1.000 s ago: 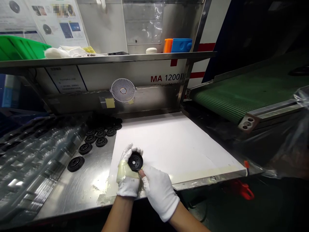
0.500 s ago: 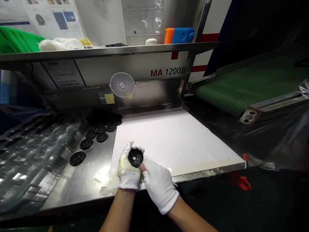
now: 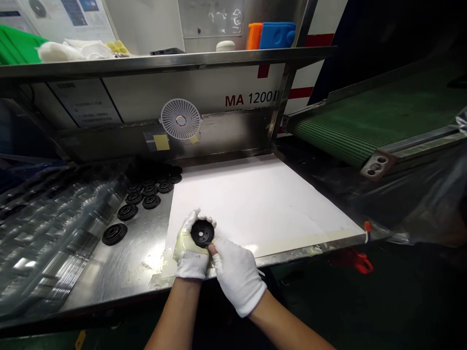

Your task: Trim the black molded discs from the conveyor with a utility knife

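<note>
A round black ribbed plastic part [image 3: 202, 233] with a pale hole at its centre rests in my gloved left hand [image 3: 190, 245], whose fingers curl round its rim. My gloved right hand [image 3: 235, 272] is closed at the part's lower right edge. Its bare thumb tip shows at the rim, and whatever the fingers hold is hidden. A thin pale end [image 3: 261, 273] sticks out beside that hand. Both hands are over the near left edge of a white sheet [image 3: 251, 204]. To the left, several similar black parts [image 3: 114, 234] lie on the metal table [image 3: 134, 253].
Stacked clear plastic trays [image 3: 65, 233] fill the table's left side. A small white fan [image 3: 181, 119] is fixed at the back, below a metal shelf [image 3: 204, 60] bearing a green bin [image 3: 20, 46] and an orange-and-blue object [image 3: 272, 35]. To the right is a green conveyor belt [image 3: 350, 129].
The camera view has shifted slightly, so the scene sits higher and a little to the left. Both hands stay on the black part, with little visible change in their hold.
</note>
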Available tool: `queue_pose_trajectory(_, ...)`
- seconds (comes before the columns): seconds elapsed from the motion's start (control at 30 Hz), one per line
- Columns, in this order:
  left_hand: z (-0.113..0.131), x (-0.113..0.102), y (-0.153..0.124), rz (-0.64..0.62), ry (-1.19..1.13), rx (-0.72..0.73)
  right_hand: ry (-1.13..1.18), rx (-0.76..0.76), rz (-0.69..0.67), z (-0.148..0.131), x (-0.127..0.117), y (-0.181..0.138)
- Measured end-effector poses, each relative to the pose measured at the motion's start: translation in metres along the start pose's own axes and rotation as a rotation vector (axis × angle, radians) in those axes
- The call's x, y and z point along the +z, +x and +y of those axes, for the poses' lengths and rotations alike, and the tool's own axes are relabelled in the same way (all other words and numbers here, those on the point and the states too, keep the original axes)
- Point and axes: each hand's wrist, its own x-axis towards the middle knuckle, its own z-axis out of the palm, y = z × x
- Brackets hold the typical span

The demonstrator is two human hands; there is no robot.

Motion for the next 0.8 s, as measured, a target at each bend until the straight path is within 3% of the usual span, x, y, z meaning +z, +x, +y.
queue_pose_trajectory(0.1, 0.003, -0.004, -0.001, -0.017, 0.031, 0.005, -0.01, -0.028, 0.004, -0.002, 0.0, -0.001)
queue_pose_trajectory(0.27, 0.007, -0.01, -0.004, -0.098, 0.075, -0.173, -0.042, 0.007, 0.005, 0.007, -0.003, 0.002)
queue_pose_trajectory(0.63, -0.005, -0.003, -0.004, -0.022, -0.099, 0.022, 0.008, 0.063, -0.009, 0.002, -0.001, 0.001)
queue_pose_trajectory(0.8, -0.003, -0.005, -0.004, -0.014, -0.094, 0.041, 0.025, -0.027, -0.031, 0.0, -0.005, -0.004)
